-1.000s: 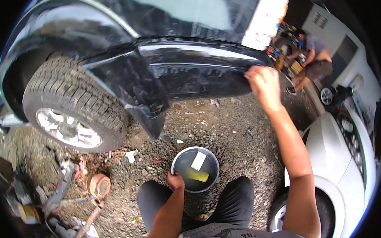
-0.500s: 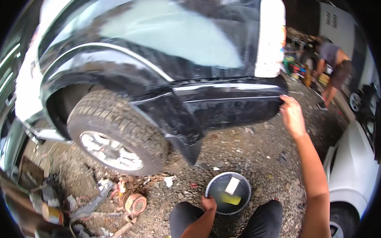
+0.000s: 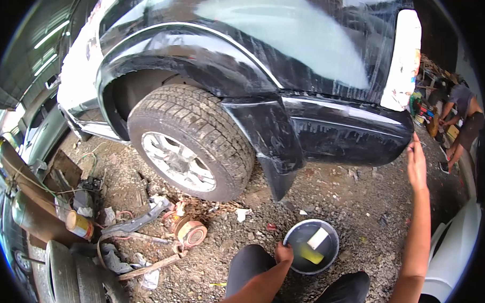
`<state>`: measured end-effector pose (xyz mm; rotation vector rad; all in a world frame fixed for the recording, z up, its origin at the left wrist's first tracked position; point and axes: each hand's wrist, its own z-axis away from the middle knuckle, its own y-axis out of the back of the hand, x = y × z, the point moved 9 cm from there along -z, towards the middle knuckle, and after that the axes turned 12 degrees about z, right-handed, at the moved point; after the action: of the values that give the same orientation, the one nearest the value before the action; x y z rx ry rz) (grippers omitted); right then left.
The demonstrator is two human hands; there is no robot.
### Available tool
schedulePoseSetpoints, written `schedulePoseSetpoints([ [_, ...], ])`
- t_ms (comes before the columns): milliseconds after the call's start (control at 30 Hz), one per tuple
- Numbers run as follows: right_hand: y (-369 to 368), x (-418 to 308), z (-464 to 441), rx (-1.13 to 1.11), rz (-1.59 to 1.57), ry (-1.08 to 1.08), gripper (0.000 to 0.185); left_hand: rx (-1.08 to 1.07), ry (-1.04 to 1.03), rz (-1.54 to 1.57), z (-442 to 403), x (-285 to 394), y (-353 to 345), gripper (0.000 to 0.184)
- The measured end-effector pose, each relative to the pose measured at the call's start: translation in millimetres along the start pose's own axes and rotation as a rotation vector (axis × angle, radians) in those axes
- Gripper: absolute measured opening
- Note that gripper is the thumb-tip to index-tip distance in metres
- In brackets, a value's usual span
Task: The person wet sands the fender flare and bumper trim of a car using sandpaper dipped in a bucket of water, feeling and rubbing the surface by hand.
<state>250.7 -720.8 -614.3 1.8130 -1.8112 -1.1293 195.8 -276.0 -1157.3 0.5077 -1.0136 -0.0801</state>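
My left hand [image 3: 284, 253] is closed on the left rim of a round dark basin [image 3: 336, 245] that stands on the gravel between my knees. Inside it are liquid, a white rectangular block [image 3: 318, 238] and a yellow-green piece [image 3: 311, 255], perhaps a sponge. With the arm stretched far out, my right hand [image 3: 417, 164] rests its fingertips against the right end of a black car's bumper [image 3: 355, 139]. Its fingers are long and nearly straight, and I see nothing in them. Wet streaks run down the bumper and the body panel [image 3: 289, 41] above it.
A large tire [image 3: 184, 133] with a silver wheel sits left of the bumper. Scrap, an orange-red round part [image 3: 192, 233], a can [image 3: 79, 224] and old tires [image 3: 70, 273] lie at left. Another person [image 3: 464, 116] bends over at far right, beyond a white car [image 3: 452, 255].
My view has swung left, so the car and basin appear farther right. The right hand has slipped slightly lower around the bumper's end, fingers straighter. The left hand still holds the basin's rim.
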Motion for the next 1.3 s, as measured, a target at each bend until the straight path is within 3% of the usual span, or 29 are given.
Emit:
schedulePoseSetpoints([
  [100,-13.7,41.6,-23.3,0.007,-0.06,0.079,0.018,-0.018,-0.037,0.018,-4.3,-0.5,-4.0,0.034],
  [133,-10.8,37.3,-26.7,-0.077,-0.133,0.025,0.019,-0.005,-0.045,-0.01,-3.5,1.0,-2.8,0.034],
  [233,6.1,7.0,-21.9,-0.228,0.028,-0.062,0.022,-0.018,-0.053,-0.002,-7.4,-4.6,-7.7,0.034],
  [367,30.9,-44.0,-1.6,0.012,0.233,0.14,0.027,-0.03,-0.065,0.019,-9.5,-6.3,-10.6,0.034],
  [567,35.0,-95.1,13.1,0.044,0.462,0.284,0.011,0.016,-0.075,0.044,-9.7,-9.2,-11.2,0.032],
  [733,26.6,-122.4,20.1,0.071,0.539,0.311,0.012,0.03,-0.073,0.053,-8.1,-7.5,-9.5,0.03],
  [867,18.0,-181.3,31.8,-0.008,0.417,0.342,0.014,0.093,-0.102,0.091,-6.7,-4.3,-3.3,0.027],
  [900,15.8,-191.3,38.7,0.119,0.396,0.382,0.013,0.088,-0.129,0.131,-5.2,-3.1,-3.4,0.026],
  [967,6.6,-197.3,52.7,0.092,0.22,0.469,0.016,0.069,-0.168,0.115,-8.4,-1.6,-6.5,0.024],
  [1033,-13.8,-183.9,86.4,-0.038,0.003,0.298,0.016,-0.053,-0.197,0.201,-3.7,8.7,-8.2,0.022],
  [1100,-62.7,-152.3,133.3,-0.508,0.068,0.011,0.018,-0.093,-0.248,0.23,-2.8,15.9,-8.3,0.023],
  [1167,-121.0,-104.2,195.9,-0.42,-0.028,-0.061,0.025,-0.078,-0.266,0.143,-20.2,-1.5,-17.8,0.031],
  [1233,-173.2,-53.0,262.0,-0.588,-0.128,-0.315,0.036,0.013,-0.324,0.063,-24.4,-12.6,-14.3,0.042],
  [1300,-224.8,-2.6,324.3,-0.478,-0.274,-0.45,0.052,-0.113,-0.233,0.104,-6.5,8.4,-6.7,0.044],
])
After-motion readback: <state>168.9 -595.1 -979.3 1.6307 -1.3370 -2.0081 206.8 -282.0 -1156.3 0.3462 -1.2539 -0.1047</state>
